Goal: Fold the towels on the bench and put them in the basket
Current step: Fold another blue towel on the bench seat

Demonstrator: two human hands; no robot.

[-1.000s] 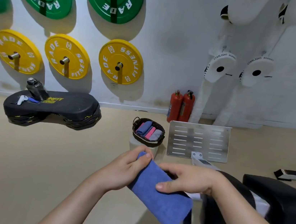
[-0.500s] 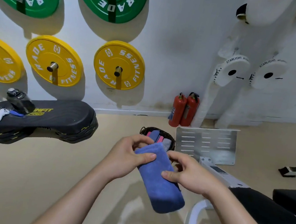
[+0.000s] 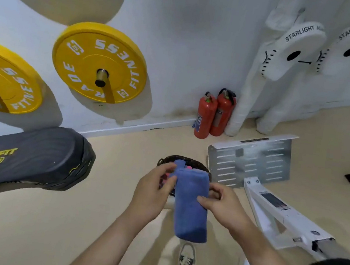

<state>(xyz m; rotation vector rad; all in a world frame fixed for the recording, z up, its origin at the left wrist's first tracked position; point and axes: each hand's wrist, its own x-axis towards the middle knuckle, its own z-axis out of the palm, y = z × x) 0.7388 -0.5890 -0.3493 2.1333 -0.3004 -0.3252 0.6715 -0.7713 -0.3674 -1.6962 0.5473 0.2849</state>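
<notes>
Blue towel (image 3: pixel 190 207) moved over basket (image 3: pixel 190 160); left hand (image 3: pixel 153 189), right hand (image 3: pixel 225 206) grip clamped on it.

Matt blue terry-cloth towel (image 3: pixel 190 203), dark wicker basket (image 3: pixel 201 165)

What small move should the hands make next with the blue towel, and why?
Probably lower the towel into the basket and let go. It looks folded, the left hand and right hand hold it by its sides, and its far end is already over the basket, where other towels lie.
</notes>
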